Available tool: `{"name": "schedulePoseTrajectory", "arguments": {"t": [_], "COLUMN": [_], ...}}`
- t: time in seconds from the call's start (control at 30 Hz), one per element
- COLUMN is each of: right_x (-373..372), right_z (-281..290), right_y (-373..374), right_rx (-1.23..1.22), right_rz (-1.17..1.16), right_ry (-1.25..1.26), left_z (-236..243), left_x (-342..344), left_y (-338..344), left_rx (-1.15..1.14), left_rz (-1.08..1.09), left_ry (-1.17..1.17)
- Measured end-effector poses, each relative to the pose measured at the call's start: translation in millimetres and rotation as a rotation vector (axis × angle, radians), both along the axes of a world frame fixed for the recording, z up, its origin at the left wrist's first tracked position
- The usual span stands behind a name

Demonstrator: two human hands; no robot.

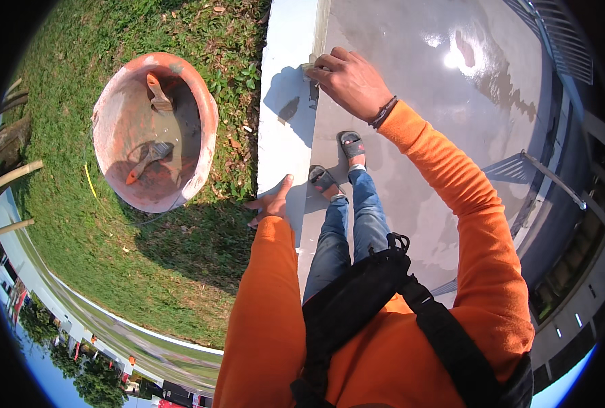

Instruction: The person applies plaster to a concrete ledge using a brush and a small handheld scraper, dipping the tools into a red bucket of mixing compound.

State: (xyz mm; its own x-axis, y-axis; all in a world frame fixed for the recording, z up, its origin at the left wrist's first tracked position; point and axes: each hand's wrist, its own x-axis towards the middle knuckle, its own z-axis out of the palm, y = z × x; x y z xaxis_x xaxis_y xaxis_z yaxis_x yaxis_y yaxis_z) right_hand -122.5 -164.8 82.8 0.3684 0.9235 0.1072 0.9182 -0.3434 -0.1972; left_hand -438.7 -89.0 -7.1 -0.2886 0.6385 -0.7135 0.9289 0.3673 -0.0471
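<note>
My right hand (351, 80) is closed around a small yellowish-grey piece (309, 69), mostly hidden by the fingers, so its kind is unclear. It presses this against the inner edge of a white ledge (292, 27), where a dark wet patch shows. Further back toward my body, my left hand (273, 204) rests on the ledge's outer edge, thumb spread from the fingers and nothing visible in it. On the grass to the left stands a stained orange bucket (207, 129). Inside lie two orange-handled paintbrushes, one (158, 92) against the far wall, another (149, 161) lower down, with greyish liquid.
Grass (64, 136) borders the ledge on the left. My sandalled feet stand on a smooth grey floor (418, 170) with wet, shiny patches to the right. A metal railing (567, 41) and a pole (554, 178) are at the right. Bamboo poles (15, 175) lie far left.
</note>
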Motion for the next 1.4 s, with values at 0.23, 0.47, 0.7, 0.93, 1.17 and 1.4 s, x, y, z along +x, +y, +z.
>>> {"name": "schedulePoseTrajectory", "arguments": {"t": [0.23,0.47,0.7,0.93,1.17,1.4], "right_x": [-56.1,-75.8,-97.3,-107.6,-136.6,-117.9], "right_z": [14.1,0.7,-51.4,-69.5,-71.5,-30.2], "right_y": [-28.8,-55.0,-40.4,-30.3,-51.2,-65.4], "right_rx": [0.007,0.513,0.856,0.923,0.884,0.718], "right_rz": [0.012,-0.706,-1.079,-1.079,-1.054,-0.828], "right_ry": [0.232,0.588,0.748,0.848,0.889,0.584], "left_z": [-0.6,1.8,-1.9,42.5,47.6,41.2], "left_x": [-0.5,-3.8,-3.2,32.1,29.7,23.8], "left_y": [4.5,12.0,17.5,11.4,11.5,13.1], "left_rx": [-0.151,-0.358,-0.461,-0.435,-0.621,-0.444], "left_rz": [0.106,0.229,0.362,0.352,0.325,0.378], "left_ry": [-0.066,-0.23,-0.209,-0.193,-0.346,-0.391]}}
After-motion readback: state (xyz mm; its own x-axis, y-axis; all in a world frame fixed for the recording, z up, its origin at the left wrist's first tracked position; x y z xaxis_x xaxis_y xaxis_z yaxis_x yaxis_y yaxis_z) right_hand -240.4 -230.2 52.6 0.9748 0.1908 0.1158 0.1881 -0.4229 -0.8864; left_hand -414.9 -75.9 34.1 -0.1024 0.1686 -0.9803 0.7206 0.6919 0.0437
